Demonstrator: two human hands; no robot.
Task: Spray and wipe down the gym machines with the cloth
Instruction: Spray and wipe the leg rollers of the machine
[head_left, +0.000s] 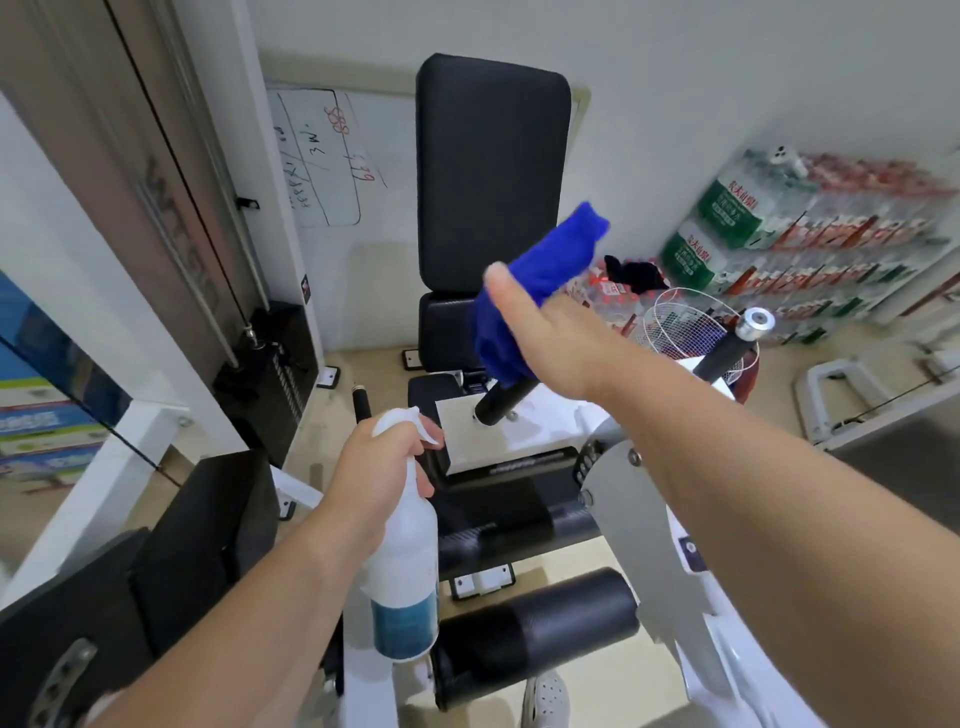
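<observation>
My left hand (382, 470) grips the neck of a white spray bottle (405, 571) with a blue label, a finger on its trigger, low in the middle. My right hand (545, 327) holds a blue cloth (535, 280) wrapped over the upper end of a black handle grip (504, 402) of the gym machine. Behind the cloth stands the machine's tall black back pad (491, 171). A black seat pad (498, 512) and a black roller pad (540, 629) lie below my arms.
A weight stack (275, 364) with cable stands at the left beside a mirror. A whiteboard (332, 156) leans on the back wall. Packs of bottled water (810, 234) are piled at the right, with a white wire fan guard (685, 322) and a second handle (737, 338) in front.
</observation>
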